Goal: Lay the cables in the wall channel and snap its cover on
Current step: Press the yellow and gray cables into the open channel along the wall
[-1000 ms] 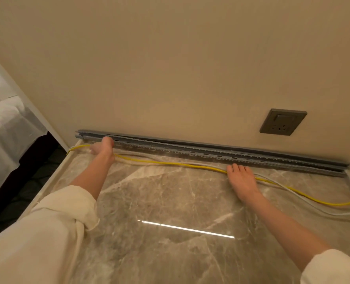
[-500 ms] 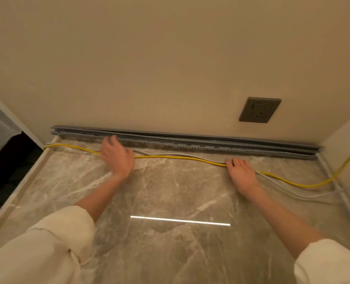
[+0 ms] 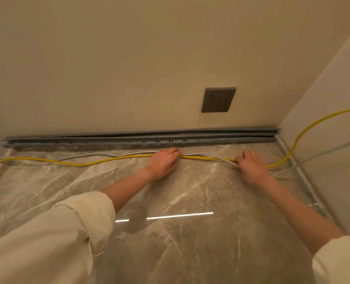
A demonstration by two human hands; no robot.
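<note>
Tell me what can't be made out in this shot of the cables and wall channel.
- Yellow cable: both ends cut off by the head view's edges.
- Left hand and right hand: fingertips hidden, grip on cables unclear.
- Channel: cover indistinguishable, too small.
- Grey cable: ends unseen.

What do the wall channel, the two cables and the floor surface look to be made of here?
Wall channel: matte grey, likely plastic; toothed edge and punched slots show, though painted metal is possible.
Yellow cable and grey cable: flexible smooth jackets, probably PVC or rubber; they curve loosely.
Floor surface: polished marble or marble-look tile; grey-brown veining and a sharp light reflection.
</note>
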